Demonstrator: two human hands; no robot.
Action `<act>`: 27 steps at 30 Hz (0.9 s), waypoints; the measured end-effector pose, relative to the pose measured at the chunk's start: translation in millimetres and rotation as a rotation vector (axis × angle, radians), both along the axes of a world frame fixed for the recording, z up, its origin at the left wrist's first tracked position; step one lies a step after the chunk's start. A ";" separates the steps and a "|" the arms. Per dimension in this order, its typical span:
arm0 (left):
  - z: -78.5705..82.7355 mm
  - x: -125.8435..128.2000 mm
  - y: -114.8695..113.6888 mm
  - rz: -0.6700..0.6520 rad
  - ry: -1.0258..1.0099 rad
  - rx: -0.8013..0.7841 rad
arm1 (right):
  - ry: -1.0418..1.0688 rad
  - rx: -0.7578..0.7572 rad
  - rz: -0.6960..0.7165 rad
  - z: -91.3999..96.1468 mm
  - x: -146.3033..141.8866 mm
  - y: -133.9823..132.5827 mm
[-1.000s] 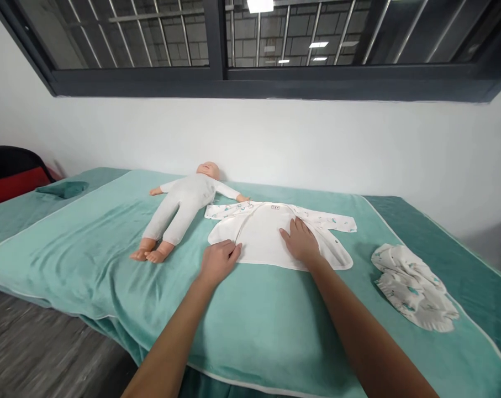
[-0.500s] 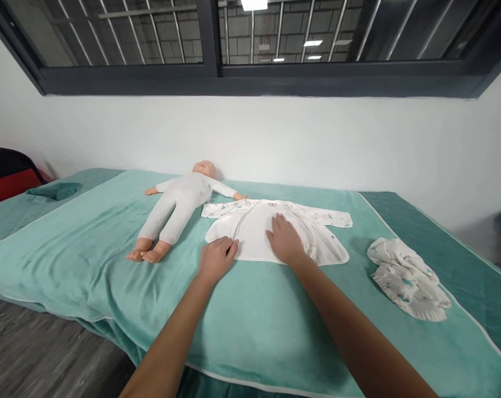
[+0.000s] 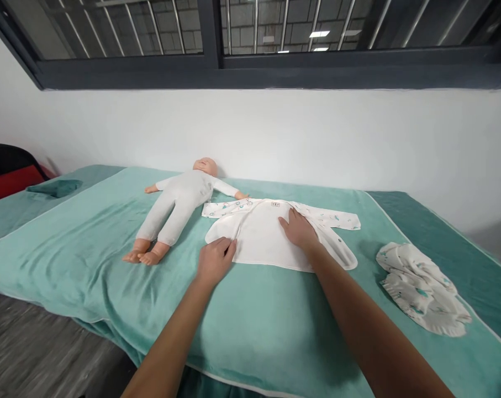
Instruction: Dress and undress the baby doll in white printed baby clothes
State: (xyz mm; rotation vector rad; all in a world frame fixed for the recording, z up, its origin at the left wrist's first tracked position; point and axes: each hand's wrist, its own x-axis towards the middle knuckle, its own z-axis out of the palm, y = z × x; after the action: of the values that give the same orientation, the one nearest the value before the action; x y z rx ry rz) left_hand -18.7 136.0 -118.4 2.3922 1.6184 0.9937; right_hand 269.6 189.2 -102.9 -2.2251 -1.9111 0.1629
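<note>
A white baby shirt (image 3: 262,235) with patterned sleeves lies spread out, front panels folded open, its inside facing up. At its lower left edge, my left hand (image 3: 215,260) is closed, with curled fingers on the hem. My right hand (image 3: 302,231) rests open and flat on the right half of the shirt, fingers stretched towards the collar. To the left lies a baby doll (image 3: 179,204) in a white bodysuit, on its back with arms spread. One doll hand touches or nearly touches the shirt's left sleeve.
A crumpled white patterned garment (image 3: 424,287) lies to the right. Everything rests on a green blanket (image 3: 250,326) over a bed against a white wall (image 3: 151,124). A dark window frame (image 3: 250,77) is above. Something red and black (image 3: 12,174) stands at the far left.
My right hand has slid to the right across the shirt, and the right front panel now lies flatter and further out. My left hand has stayed at the lower left edge.
</note>
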 end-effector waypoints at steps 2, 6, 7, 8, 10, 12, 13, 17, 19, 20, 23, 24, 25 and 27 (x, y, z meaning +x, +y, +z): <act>0.1 -0.2 0.1 -0.004 -0.003 -0.003 | 0.005 -0.005 -0.020 -0.3 -1.3 -5.5; 0.0 -1.3 0.0 -0.009 -0.013 -0.004 | 0.003 0.001 -0.045 0.7 -6.2 -21.5; 0.1 -1.6 -0.1 -0.007 -0.018 -0.008 | -0.003 0.004 -0.047 1.1 -7.0 -26.4; 0.3 -1.9 -0.1 -0.005 -0.024 -0.013 | -0.013 0.006 -0.048 1.6 -7.8 -31.5; 0.9 -2.6 -0.3 -0.005 -0.036 -0.023 | -0.046 0.013 -0.048 2.5 -9.6 -41.5; 1.5 -3.2 -0.5 -0.010 -0.041 -0.030 | -0.085 0.023 -0.057 3.1 -12.2 -51.1; 1.7 -3.4 -0.6 -0.012 -0.040 -0.033 | -0.100 0.024 -0.064 3.3 -13.7 -55.7; 1.9 -3.9 -0.6 -0.012 -0.043 -0.043 | -0.128 0.012 -0.073 3.1 -18.7 -74.6; 1.8 -3.9 -0.6 -0.011 -0.055 -0.038 | -0.141 0.019 -0.066 2.7 -20.2 -84.1; 1.8 -3.9 -0.7 -0.010 -0.062 -0.034 | -0.147 0.026 -0.062 2.6 -20.8 -88.8; 1.8 -4.0 -1.3 -0.012 -0.072 -0.031 | -0.153 0.042 -0.051 2.7 -22.5 -102.0; 1.8 -4.1 -1.6 -0.011 -0.072 -0.033 | -0.152 0.045 -0.049 2.8 -23.1 -106.2; 1.7 -4.2 -1.8 -0.012 -0.072 -0.037 | -0.150 0.049 -0.049 2.7 -23.6 -110.5; 1.2 -4.6 -2.3 -0.012 -0.071 -0.043 | -0.145 0.058 -0.052 2.1 -24.5 -119.1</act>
State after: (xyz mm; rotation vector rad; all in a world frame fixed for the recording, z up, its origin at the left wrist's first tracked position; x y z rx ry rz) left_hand -23.3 133.7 -117.2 2.3084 1.5829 1.0187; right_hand 245.1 70.1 -100.8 -2.3030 -1.9000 -0.0629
